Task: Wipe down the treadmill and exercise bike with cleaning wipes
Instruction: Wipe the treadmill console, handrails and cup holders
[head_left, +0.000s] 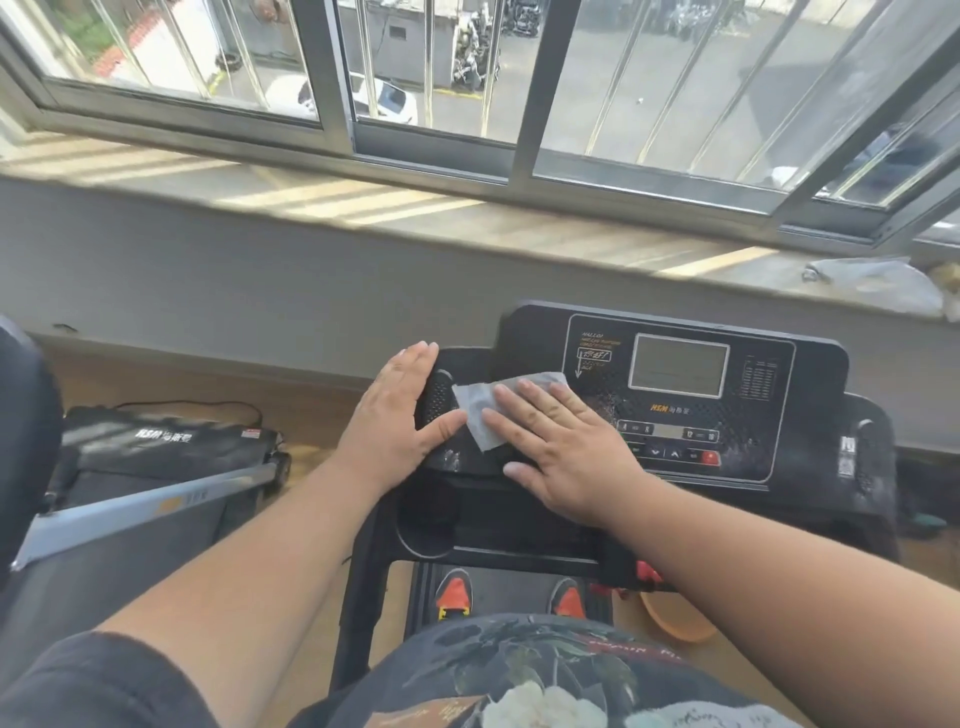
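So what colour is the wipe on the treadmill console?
Pale grey-white wipe, clearest in the head view.

My hands sit close together on the left end of the treadmill console (675, 395): the left hand (400, 410) lies on the speaker grille (438, 405), the right hand (561, 441) lies flat on the wipe (480, 410). Between them I see only a narrow gap. Rightward the panel lies open past the display (678, 364). The window sill (363, 208) blocks reach beyond.
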